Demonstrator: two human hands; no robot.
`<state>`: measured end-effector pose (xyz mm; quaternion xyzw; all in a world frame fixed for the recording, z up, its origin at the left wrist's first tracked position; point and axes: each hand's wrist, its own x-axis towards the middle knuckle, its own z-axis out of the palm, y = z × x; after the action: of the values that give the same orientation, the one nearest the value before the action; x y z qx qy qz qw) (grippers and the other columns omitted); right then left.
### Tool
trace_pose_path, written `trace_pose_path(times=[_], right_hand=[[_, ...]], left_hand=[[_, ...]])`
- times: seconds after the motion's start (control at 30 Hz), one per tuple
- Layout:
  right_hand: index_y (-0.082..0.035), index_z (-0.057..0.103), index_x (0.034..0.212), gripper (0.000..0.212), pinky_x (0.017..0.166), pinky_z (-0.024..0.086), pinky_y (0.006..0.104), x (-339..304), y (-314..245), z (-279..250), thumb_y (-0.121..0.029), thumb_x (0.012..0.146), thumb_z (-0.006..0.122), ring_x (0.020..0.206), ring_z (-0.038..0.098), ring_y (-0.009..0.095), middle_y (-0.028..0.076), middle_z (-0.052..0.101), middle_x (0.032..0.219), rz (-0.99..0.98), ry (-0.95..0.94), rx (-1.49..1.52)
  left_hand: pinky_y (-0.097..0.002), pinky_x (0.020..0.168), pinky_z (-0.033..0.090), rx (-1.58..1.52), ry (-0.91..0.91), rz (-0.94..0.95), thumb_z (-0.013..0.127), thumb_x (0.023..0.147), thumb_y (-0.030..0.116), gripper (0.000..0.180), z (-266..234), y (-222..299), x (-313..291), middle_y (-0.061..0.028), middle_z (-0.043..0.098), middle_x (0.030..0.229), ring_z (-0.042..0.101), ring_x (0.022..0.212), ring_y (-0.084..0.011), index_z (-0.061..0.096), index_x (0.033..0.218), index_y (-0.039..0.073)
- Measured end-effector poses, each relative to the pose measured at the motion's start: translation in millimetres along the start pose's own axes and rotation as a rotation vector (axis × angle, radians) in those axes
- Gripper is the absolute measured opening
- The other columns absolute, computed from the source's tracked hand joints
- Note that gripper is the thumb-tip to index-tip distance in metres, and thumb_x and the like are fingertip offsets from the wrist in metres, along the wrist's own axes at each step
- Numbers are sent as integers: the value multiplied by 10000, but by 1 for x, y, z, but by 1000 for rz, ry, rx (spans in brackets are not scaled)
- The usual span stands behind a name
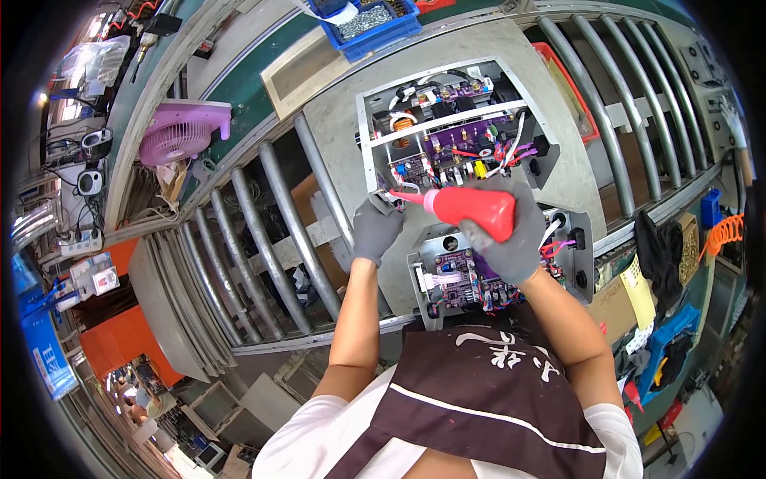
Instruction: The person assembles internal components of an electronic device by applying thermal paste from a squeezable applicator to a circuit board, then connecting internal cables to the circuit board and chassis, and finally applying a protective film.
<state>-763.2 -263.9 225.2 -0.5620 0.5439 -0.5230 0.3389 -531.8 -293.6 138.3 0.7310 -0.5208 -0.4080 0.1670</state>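
My right hand (515, 239), in a grey glove, grips a red squeeze bottle (477, 209) that lies nearly level. Its thin nozzle points left, and the tip is beside the fingers of my left hand (377, 229). That hand, also gloved in grey, is closed at the near left corner of the far open metal case (369, 164); what its fingers pinch is too small to make out. Purple circuit boards (471, 137), a copper coil and wires fill this case. Under my right hand stands a nearer open case (427, 291) with similar boards, partly hidden by the hand and bottle.
Both cases rest on a grey board (331, 104) over a conveyor with metal rollers (291, 215) on both sides. Blue bins of small metal parts (367, 22) stand at the far edge. A pink fan (177, 137) is at left; a coiled orange hose (724, 233) hangs at right.
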Motion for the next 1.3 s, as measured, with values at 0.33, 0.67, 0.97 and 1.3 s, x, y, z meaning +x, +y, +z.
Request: trace_pose_path(times=[0.33, 0.67, 0.97, 1.3], right_hand=[[-40, 528, 1103, 515, 740, 548, 345, -7, 0, 5, -92, 675, 810, 876, 680, 267, 159, 663, 1033, -276, -180, -57], [-43, 536, 1085, 492, 723, 532, 329, -9, 0, -4, -176, 698, 810, 847, 668, 235, 136, 658, 996, -79, -48, -30], [-29, 551, 1046, 454, 725, 521, 338, 27, 15, -26, -211, 717, 806, 795, 644, 232, 120, 643, 896, 148, 150, -197], [-28, 559, 1054, 425, 738, 512, 309, 29, 23, -12, -173, 732, 796, 819, 623, 171, 109, 642, 911, 156, 4, -274]], left_hand=[[-382, 607, 521, 7, 37, 60, 643, 704, 151, 192, 0, 5, 2, -130, 665, 670, 670, 630, -270, 645, 839, 15], [-375, 610, 518, -19, 1, -28, 651, 705, 166, 188, -2, 4, 2, -120, 669, 665, 671, 624, -242, 659, 821, 18], [-393, 644, 516, -16, -4, -7, 655, 701, 165, 206, -2, 3, 2, -145, 668, 697, 674, 685, -287, 659, 841, 15], [-417, 709, 515, 18, 31, 9, 664, 693, 162, 239, -2, 7, -1, -190, 682, 812, 670, 798, -341, 665, 878, 11]])
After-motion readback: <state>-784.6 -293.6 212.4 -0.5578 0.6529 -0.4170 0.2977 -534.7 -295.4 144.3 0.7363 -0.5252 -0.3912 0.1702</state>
